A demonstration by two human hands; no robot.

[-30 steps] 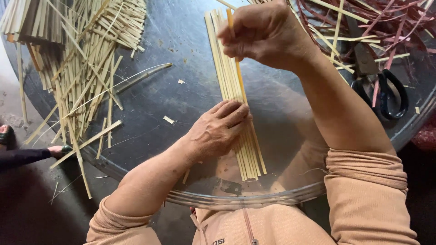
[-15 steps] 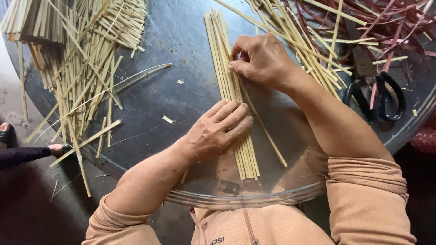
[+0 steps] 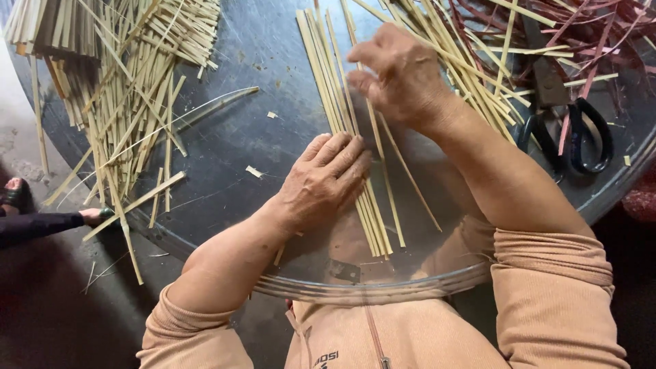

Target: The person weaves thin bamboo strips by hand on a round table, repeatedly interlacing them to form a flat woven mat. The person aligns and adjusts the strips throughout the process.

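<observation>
A person in a peach zip top leaned over a round grey metal table, seen from above. At the table's middle lay a neat row of thin pale bamboo strips, set side by side and running from the far side toward the near rim. The left hand lay flat on the near half of that row, fingers spread and pressing the strips down, gripping nothing. The right hand hovered over the row's far half, fingers curled loosely; whether it pinched a strip could not be told. One loose strip angled away from the row, toward the right side of the table.

The strips looked light, springy and smooth, likely to slide or fan out unless pinned, and apt to split if bent sharply; taking them near the middle, flat under the fingers, seemed the safest hold.

On the table's left side sat a scattered heap of strips. On its right side lay black-handled scissors among reddish strips. Beyond the left rim, another person's sandalled foot showed on the floor.
</observation>
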